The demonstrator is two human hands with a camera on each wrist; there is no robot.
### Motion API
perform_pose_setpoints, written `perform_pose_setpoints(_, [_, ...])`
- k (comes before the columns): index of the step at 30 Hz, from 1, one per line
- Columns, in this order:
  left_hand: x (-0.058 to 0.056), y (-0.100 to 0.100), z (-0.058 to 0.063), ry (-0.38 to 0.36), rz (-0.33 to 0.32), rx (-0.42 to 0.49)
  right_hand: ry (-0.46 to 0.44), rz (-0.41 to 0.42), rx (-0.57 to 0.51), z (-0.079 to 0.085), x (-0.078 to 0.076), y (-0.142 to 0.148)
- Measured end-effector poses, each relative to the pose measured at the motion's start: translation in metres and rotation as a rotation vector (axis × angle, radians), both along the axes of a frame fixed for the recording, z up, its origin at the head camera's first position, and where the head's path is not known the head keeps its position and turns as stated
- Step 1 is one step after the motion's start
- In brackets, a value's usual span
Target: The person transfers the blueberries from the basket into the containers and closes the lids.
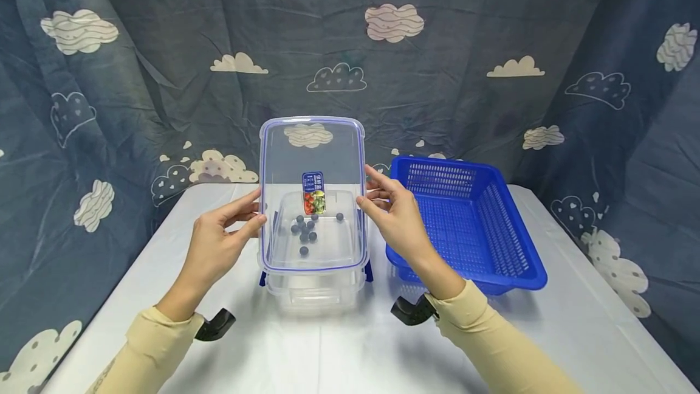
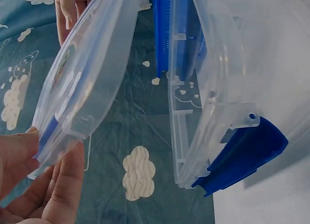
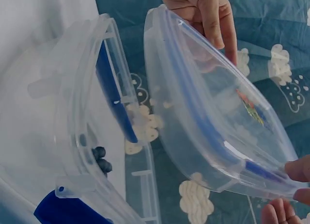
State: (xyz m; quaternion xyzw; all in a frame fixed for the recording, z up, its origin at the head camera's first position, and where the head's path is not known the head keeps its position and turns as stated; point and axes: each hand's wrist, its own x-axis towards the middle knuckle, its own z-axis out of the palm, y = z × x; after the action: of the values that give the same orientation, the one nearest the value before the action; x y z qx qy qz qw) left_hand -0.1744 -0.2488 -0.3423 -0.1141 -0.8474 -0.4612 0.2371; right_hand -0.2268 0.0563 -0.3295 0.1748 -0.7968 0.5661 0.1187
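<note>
A clear plastic lid [image 1: 313,157] with a blue seal and a printed label [image 1: 314,193] is held up, tilted, by its two sides. My left hand [image 1: 221,236] pinches its left edge between thumb and fingers. On the right edge, my right hand [image 1: 401,221] pinches it in the same way. Below and apart from the lid stands a clear food container [image 1: 317,298], its blue side latches [image 2: 247,156] hanging outward. Several blueberries [image 1: 304,237] lie inside, seen through the lid; a few blueberries [image 3: 102,163] also show in the right wrist view.
A blue plastic basket [image 1: 465,224] stands to the right of the container, beside my right forearm. White cloth [image 1: 229,357] covers the table. Behind hangs a dark curtain [image 1: 295,29] with cloud prints.
</note>
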Motion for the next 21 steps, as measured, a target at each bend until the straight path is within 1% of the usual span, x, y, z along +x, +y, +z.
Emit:
perform_pose_setpoints(6, [-0.008, 0.001, -0.005, -0.13, -0.018, 0.011, -0.062, -0.004, 0.042, -0.005, -0.006, -0.005])
perform_pose_setpoints(11, [-0.015, 0.0, -0.011, -0.19, -0.039, 0.009, -0.114, -0.001, 0.121, -0.011, -0.009, -0.007])
perform_pose_setpoints(14, [-0.018, -0.002, -0.015, -0.221, -0.051, -0.024, -0.147, 0.004, 0.178, -0.015, -0.01, -0.008])
perform_pose_setpoints(21, [-0.018, -0.007, -0.02, -0.352, -0.07, -0.156, -0.186, 0.01, 0.272, -0.022, -0.009, -0.01])
